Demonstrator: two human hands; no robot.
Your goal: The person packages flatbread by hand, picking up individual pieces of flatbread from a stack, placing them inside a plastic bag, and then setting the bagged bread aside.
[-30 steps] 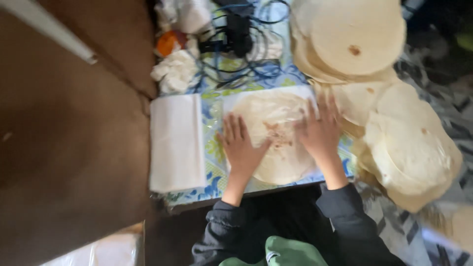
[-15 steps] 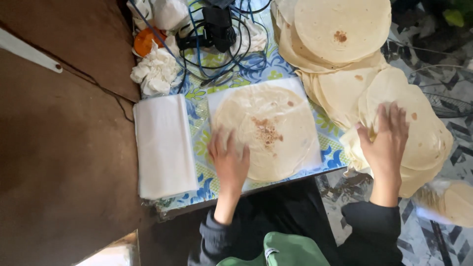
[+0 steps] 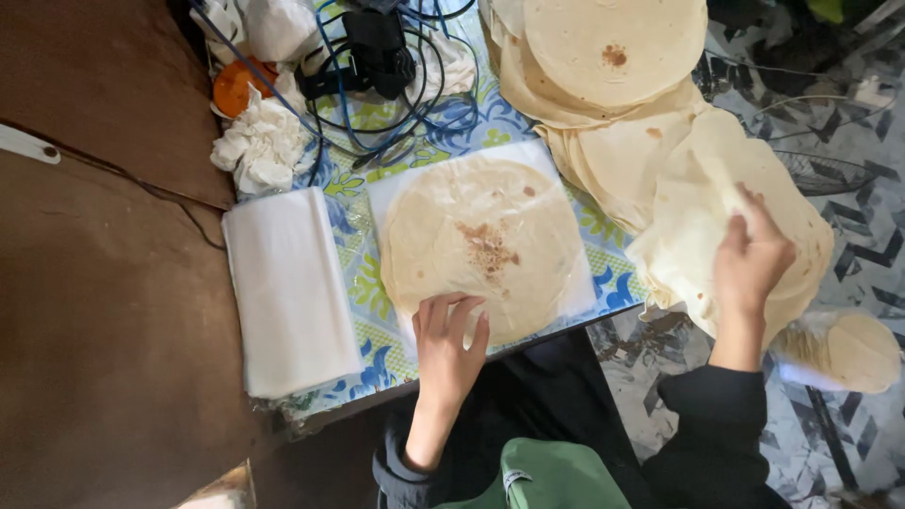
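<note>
Reaching out to the side, the right hand has its fingers curled over the near edge of the top flatbread on the loose pile that spills off the right end of the small table; it looks to be pinching that sheet, whose upper corner is lifted and folded a little, though the grip itself is hidden under the fingers. The left hand lies open and flat, fingers spread, pressing the near rim of the single flatbread laid out on a white square sheet in the middle of the table. So the pile lies to the right of that laid-out round and slightly farther from the body, with the right hand plainly the nearer one; the left is well apart from it. A second, neater stack of flatbreads sits at the far right corner, touching the loose pile. To the left of the sheet, just beside it, rests a stack of white papers, its long side running away from the person. Beyond lie tangled blue cables and crumpled tissue.
</note>
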